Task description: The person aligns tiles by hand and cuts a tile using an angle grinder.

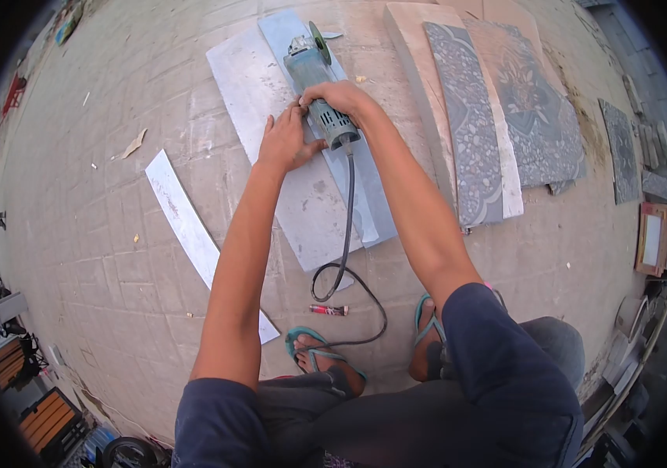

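Note:
An angle grinder (307,69) with a green-grey body and a thin green disc (319,43) lies over a bluish tile strip (277,33). My right hand (339,97) is wrapped over the middle of the grinder's body. Beside the tool, my left hand (285,140) rests with fingers stretched out and thumb apart, close against the casing. A pale grey tile (249,84) lies under my left hand, alongside the bluish strip. From the grinder's rear end a black power cord (350,195) runs down and loops near my feet.
Patterned stone-look tiles (458,117) lie stacked to the right. A narrow white strip (183,204) lies at the left on the paved ground. A small red tube-like item (329,310) is between my sandalled feet (321,355) and the tiles. Framed pieces (652,238) stand far right.

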Motion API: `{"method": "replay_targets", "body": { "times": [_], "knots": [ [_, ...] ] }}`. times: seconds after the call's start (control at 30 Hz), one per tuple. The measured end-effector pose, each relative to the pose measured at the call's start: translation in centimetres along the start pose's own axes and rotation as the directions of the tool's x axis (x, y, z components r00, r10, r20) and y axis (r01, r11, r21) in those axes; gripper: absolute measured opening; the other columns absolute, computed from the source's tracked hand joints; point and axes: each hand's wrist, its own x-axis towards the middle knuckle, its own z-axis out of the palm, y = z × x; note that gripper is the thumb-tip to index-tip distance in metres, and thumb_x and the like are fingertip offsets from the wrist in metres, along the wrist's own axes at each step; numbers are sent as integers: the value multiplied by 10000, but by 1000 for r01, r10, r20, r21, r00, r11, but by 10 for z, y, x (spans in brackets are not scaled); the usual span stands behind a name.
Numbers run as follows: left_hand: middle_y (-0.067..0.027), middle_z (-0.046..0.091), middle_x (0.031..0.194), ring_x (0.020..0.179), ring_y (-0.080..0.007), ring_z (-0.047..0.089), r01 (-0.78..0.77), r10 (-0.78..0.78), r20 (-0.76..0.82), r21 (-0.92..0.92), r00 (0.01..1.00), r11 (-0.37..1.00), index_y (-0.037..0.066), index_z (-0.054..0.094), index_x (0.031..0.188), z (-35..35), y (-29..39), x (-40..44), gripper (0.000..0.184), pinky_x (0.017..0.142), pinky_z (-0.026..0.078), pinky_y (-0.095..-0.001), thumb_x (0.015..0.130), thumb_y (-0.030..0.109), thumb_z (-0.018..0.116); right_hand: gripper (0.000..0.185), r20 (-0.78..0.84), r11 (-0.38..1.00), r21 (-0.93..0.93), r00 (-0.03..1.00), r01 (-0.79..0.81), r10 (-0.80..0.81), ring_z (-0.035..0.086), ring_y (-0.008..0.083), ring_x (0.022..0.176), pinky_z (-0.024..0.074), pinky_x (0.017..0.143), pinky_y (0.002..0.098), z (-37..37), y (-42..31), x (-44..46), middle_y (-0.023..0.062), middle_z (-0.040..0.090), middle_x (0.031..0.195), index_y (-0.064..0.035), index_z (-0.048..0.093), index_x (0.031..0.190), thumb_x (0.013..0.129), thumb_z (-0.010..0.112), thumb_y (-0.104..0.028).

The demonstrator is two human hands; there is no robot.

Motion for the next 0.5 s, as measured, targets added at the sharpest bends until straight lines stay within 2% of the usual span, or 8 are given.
{"method": "replay_targets", "body": {
  "times": [0.27, 0.4, 0.47, 0.5],
  "knots": [
    [-71, 343, 1544, 1409, -235, 363, -15, 15, -39, 3, 999, 1000, 50, 301, 1474, 2, 0, 0, 962, 1173, 244, -528, 759, 508, 753, 326, -44, 999, -48, 999, 23, -26, 634, 211, 691, 513, 618, 317, -1, -4, -18, 120, 679, 851, 13, 714, 801, 656, 757, -276],
    [-70, 352, 1537, 1403, -236, 371, -10, 9, -27, -22, 1000, 1000, 48, 303, 1471, -1, 1, -1, 963, 1170, 247, -532, 754, 506, 756, 329, 2, 1000, 3, 1000, 7, -7, 634, 207, 683, 515, 613, 320, 0, 0, 2, 114, 681, 852, 20, 709, 806, 663, 753, -273],
    [-154, 403, 1482, 1382, -307, 389, -37, 36, -16, -87, 999, 996, 6, 296, 1456, -3, 1, -2, 923, 1166, 250, -527, 773, 446, 733, 326, 8, 999, 30, 1000, 25, -25, 633, 203, 674, 516, 602, 318, 2, 4, 11, 107, 681, 855, 18, 708, 822, 670, 749, -268],
    [-154, 403, 1482, 1382, -307, 389, -34, 33, -15, -87, 999, 996, 6, 296, 1456, -4, 1, -3, 923, 1166, 250, -527, 773, 446, 733, 326, 11, 999, 29, 1000, 23, -23, 633, 203, 674, 516, 602, 318, 1, 7, 15, 107, 681, 855, 18, 708, 822, 670, 749, -268]
  ]
}}
